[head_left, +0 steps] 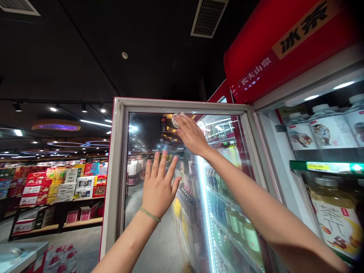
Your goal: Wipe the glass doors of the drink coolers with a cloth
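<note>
An open glass fridge door [182, 212] with a pale frame and red edge fills the middle of the head view. My right hand [192, 133] is pressed near the top of the pane, with a crumpled white cloth [176, 119] under its fingers. Whether the cloth is paper or fabric I cannot tell. Lower and to the left, my left hand [159, 185] has its fingers spread, at or just in front of the glass, and holds nothing. A thin green band [149, 214] circles the left wrist.
At right stands the red drinks fridge [256, 49], its shelves holding white tiger-print bottles [324, 129] and a large tea bottle [334, 212]. Boxed goods [65, 185] fill shelving at left. A pale counter-like edge [22, 254] sits at lower left. The glass shows bottles and an aisle.
</note>
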Available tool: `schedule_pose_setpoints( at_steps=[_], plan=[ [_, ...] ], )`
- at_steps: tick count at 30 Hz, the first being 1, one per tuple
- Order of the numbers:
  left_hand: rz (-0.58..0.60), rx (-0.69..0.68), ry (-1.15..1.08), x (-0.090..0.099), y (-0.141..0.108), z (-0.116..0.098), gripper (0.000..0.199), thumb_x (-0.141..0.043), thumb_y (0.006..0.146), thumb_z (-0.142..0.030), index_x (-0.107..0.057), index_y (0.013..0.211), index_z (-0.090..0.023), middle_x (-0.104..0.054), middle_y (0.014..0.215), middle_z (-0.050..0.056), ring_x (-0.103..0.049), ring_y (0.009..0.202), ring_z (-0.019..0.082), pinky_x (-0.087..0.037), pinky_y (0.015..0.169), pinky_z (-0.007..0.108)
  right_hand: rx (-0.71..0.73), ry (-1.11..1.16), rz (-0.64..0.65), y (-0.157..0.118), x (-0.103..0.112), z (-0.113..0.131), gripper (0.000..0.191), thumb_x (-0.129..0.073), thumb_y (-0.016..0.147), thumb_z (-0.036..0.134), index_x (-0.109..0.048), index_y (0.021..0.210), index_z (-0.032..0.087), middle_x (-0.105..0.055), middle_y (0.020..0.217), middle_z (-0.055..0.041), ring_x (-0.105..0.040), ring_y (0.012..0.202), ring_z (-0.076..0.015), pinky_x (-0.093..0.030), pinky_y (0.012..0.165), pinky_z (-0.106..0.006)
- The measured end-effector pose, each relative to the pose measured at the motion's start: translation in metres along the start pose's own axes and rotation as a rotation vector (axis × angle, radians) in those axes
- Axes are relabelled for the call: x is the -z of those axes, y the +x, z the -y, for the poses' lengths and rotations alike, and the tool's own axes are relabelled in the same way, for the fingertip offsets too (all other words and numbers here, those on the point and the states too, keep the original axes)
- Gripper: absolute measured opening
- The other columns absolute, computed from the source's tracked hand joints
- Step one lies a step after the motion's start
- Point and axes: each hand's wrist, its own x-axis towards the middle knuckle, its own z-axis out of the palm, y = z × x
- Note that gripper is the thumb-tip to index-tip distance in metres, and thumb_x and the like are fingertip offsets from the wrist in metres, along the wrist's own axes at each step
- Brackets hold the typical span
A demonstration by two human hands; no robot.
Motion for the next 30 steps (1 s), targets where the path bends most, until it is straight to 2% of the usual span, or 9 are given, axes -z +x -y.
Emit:
schedule_pose_setpoints(
  at_steps=[1,5,10,13,17,21,25,28,30],
  plan=[
    [0.012,-0.030,0.007,0.003,-0.001,0.005,0.068,-0.054,0.100,-0.053,-0.036,0.161,-0.029,-0.029,0.171,0.010,-0.026,0.158,0.036,-0.026,0.128,0.059,0.012,0.004,0.012,0.001,-0.001,0.002,0.064,-0.011,0.108,0.058,-0.033,0.162,0.031,-0.037,0.169,0.0002,-0.024,0.160,-0.0213,-0.017,0.134,-0.050],
    [0.050,-0.151,0.020,0.015,-0.003,0.025,0.070,-0.055,0.100,-0.053,-0.032,0.163,-0.030,-0.034,0.169,0.006,-0.031,0.157,0.029,-0.028,0.129,0.049,-0.076,-0.012,-0.068,0.004,-0.004,0.009,0.068,-0.011,0.107,0.058,-0.035,0.161,0.026,-0.038,0.167,-0.0043,-0.025,0.160,-0.0241,-0.017,0.134,-0.052],
    [0.082,-0.232,0.033,0.023,-0.009,0.039,0.066,-0.051,0.102,-0.051,-0.034,0.162,-0.028,-0.033,0.170,0.006,-0.031,0.157,0.027,-0.028,0.129,0.047,0.005,0.042,-0.013,0.009,-0.010,0.020,0.061,-0.015,0.108,0.054,-0.036,0.161,0.032,-0.040,0.167,0.0006,-0.027,0.159,-0.0224,-0.024,0.132,-0.049],
    [0.062,-0.256,0.046,0.023,-0.017,0.043,0.065,-0.050,0.103,-0.051,-0.035,0.162,-0.027,-0.035,0.168,0.006,-0.033,0.156,0.026,-0.024,0.130,0.045,-0.081,0.017,-0.095,0.012,-0.016,0.030,0.062,-0.017,0.108,0.053,-0.035,0.161,0.028,-0.040,0.166,-0.0036,-0.026,0.159,-0.0254,-0.022,0.132,-0.052],
    [0.032,-0.259,0.045,0.022,-0.025,0.045,0.067,-0.052,0.102,-0.053,-0.035,0.162,-0.028,-0.036,0.168,0.005,-0.035,0.156,0.026,-0.021,0.131,0.043,0.052,0.033,-0.014,0.017,-0.022,0.046,0.059,-0.021,0.108,0.050,-0.038,0.160,0.027,-0.042,0.165,-0.0033,-0.027,0.159,-0.0232,-0.024,0.132,-0.048],
    [0.023,-0.273,0.045,0.022,-0.025,0.045,0.066,-0.051,0.102,-0.053,-0.037,0.161,-0.027,-0.037,0.167,0.006,-0.035,0.155,0.026,-0.019,0.131,0.043,-0.036,0.030,-0.079,0.020,-0.023,0.054,0.059,-0.019,0.108,0.049,-0.037,0.160,0.027,-0.041,0.166,-0.0045,-0.026,0.159,-0.0241,-0.023,0.132,-0.051],
    [0.017,-0.274,0.052,0.023,-0.024,0.045,0.064,-0.050,0.102,-0.053,-0.040,0.160,-0.027,-0.038,0.167,0.006,-0.036,0.155,0.025,-0.019,0.131,0.043,0.053,0.039,-0.015,0.024,-0.025,0.060,0.058,-0.021,0.108,0.050,-0.037,0.160,0.030,-0.042,0.166,-0.0013,-0.026,0.159,-0.0231,-0.024,0.132,-0.050],
    [0.006,-0.276,0.062,0.024,-0.024,0.045,0.063,-0.049,0.103,-0.053,-0.040,0.159,-0.026,-0.039,0.166,0.005,-0.036,0.155,0.025,-0.018,0.131,0.043,0.010,0.006,-0.065,0.029,-0.030,0.068,0.056,-0.026,0.108,0.043,-0.040,0.159,0.026,-0.043,0.165,-0.0041,-0.028,0.158,-0.0247,-0.024,0.132,-0.051],
    [0.002,-0.278,0.072,0.023,-0.025,0.045,0.063,-0.048,0.103,-0.053,-0.040,0.159,-0.026,-0.040,0.166,0.006,-0.037,0.154,0.025,-0.019,0.131,0.043,0.048,-0.004,-0.050,0.033,-0.033,0.074,0.054,-0.031,0.106,0.037,-0.041,0.159,0.026,-0.045,0.163,-0.0037,-0.030,0.157,-0.0249,-0.026,0.131,-0.051]
  ],
)
